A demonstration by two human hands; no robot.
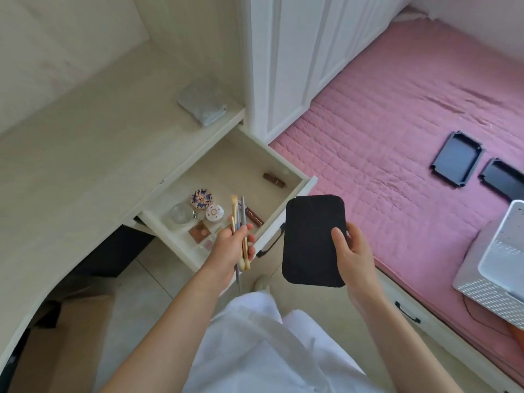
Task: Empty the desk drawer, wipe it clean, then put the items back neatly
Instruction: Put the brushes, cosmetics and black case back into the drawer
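Above the near end of the open drawer [255,165], the left hand [231,246] grips a bunch of brushes [239,228], fingers curled round their handles; the bristle ends point far, over the drawer, and the handle ends stick out toward the person. Just right of it, the right hand [353,251] holds a black tray [314,241] by its right edge, thumb pressed on the upper face and fingers hidden underneath. That tray hangs in the air beside the drawer front, apart from the brushes.

Inside the drawer, things crowd the left part: a patterned round tin [202,198], a small white tin [214,212] just near of it, a clear glass jar [181,212] to the left, and a square brown compact [200,230] nearer still. A reddish tube [254,216] lies partly behind the brushes. A brown lipstick [274,180] lies alone toward the far right corner. Much of the drawer floor at the far side is bare. A black handle [270,243] shows on the drawer front, partly behind the tray.

On the desk [85,151], near its right end just far of the drawer, lies a folded grey cloth [202,104]. To the right spreads a pink quilt [397,123], with two more black trays [456,158] lying side by side on it, well apart from the hands. A white perforated basket [493,265] sits at the right edge.
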